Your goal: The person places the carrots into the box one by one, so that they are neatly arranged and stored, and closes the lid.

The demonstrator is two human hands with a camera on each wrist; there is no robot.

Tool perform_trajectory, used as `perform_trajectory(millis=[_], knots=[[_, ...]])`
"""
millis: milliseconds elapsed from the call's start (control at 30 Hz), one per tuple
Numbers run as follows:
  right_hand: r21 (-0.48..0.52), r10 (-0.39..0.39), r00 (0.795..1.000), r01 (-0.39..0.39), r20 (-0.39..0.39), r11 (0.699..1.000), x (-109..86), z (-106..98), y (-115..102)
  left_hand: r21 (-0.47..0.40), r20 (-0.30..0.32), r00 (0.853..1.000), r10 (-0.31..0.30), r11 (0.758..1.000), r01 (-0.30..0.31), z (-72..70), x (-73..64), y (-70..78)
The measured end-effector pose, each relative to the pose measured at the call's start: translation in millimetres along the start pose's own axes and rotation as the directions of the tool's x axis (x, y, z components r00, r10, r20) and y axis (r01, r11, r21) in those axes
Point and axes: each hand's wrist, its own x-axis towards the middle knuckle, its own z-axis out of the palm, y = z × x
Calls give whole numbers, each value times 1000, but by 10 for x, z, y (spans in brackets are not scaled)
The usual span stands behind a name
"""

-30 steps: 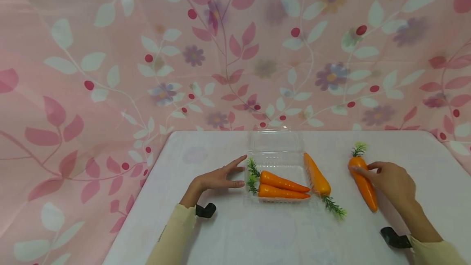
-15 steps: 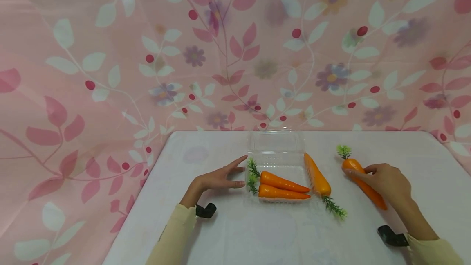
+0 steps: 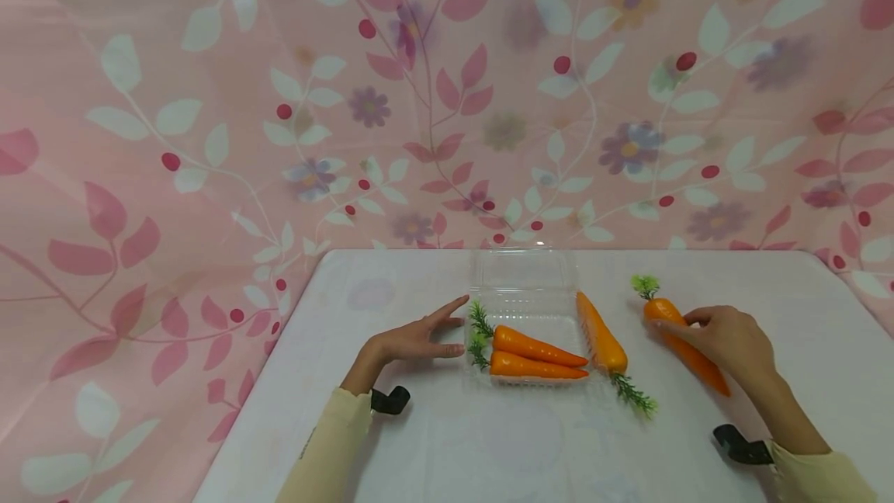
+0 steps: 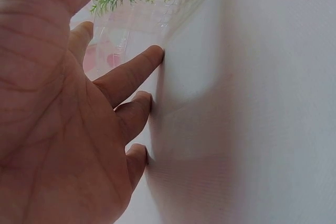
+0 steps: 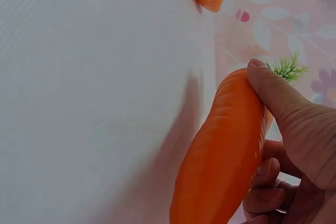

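Note:
My right hand [image 3: 729,344] grips an orange carrot [image 3: 687,355] with a green top, thumb on one side and curled fingers on the other. The same carrot [image 5: 220,156] fills the middle of the right wrist view, its leafy end pointing away. In the head view, my left hand [image 3: 415,338] lies at the left side of a clear plastic box [image 3: 541,317], fingers spread. Its fingertips [image 4: 155,53] touch the white cloth in the left wrist view. Inside the box lie two carrots [image 3: 538,346] side by side, green tops toward my left hand.
Another carrot [image 3: 602,332] leans along the box's right side, its leaves pointing toward me. The box's clear lid [image 3: 524,268] is folded back toward the far table edge. A pink floral cloth [image 3: 447,99] hangs behind the white table [image 3: 489,449].
The right hand has moved slightly left with its carrot, whose leafy end has swung left and its tip right. The left hand stays in place.

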Motion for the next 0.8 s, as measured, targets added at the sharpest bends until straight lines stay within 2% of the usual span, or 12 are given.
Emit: perform_trajectory(millis=[233,467,800], knots=[[47,-62,998,63,-10,997,6,-80,-198,0,-2,1000,3,1000,-3,2,3,3],[66,-91,995,93,-34,993,-6,-151,-466,-13,1,1000,4,1000,-4,2,5,-14],[118,-148,988,151,-35,982,9,-168,-763,-11,2,1000,5,1000,-5,2,-6,-2]])
